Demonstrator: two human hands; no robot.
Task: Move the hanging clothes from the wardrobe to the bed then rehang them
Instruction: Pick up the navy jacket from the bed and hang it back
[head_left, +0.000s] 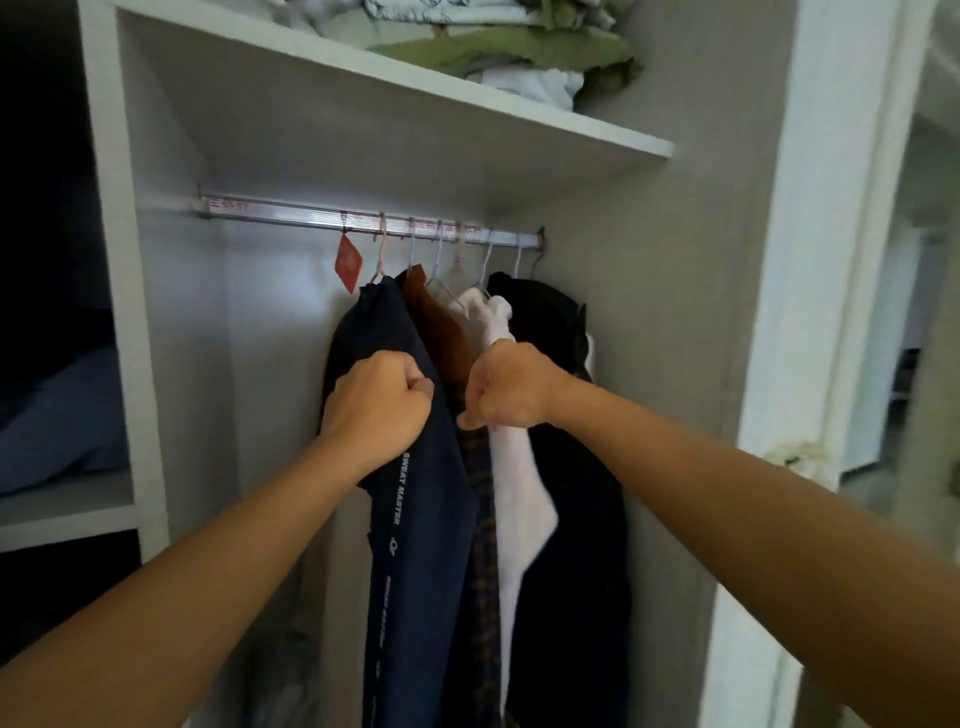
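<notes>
- Two bare forearms reach in from the near bottom corners toward the open white wardrobe (124, 260).
- The left hand (376, 405) is curled into a fist around a fold of the dark navy garment with white lettering down its seam (415, 545), gripping it about a third of the way down from its hanger.
- The right hand (511, 387) is also curled tight, just right of the left one and not touching it; it grips the white cloth garment (519, 499), with the thumb pointing down and left against the fabric.
- Between the two hands hang a dark plaid garment (480, 519) and, above it, a rust-brown garment (441, 332).
- Right of the white garment, a black garment (571, 545) hangs against the grey right-hand wall of the compartment.
- All these clothes are bunched at the right half of the compartment, hanging from thin wire and plastic hangers (436, 260).
- Farther up, the hanger hooks sit on a silver metal rail (270, 214) that spans the compartment; its left part is bare.
- A small red diamond-shaped tag (348, 262) dangles from the rail just left of the first hanger.
- Above the rail, a white shelf (467, 111) carries a pile of folded green and white bedding (519, 47).
- At far left, a separate dark compartment holds a bluish folded cloth (62, 415).
- At right stands a white door frame (810, 260).
</notes>
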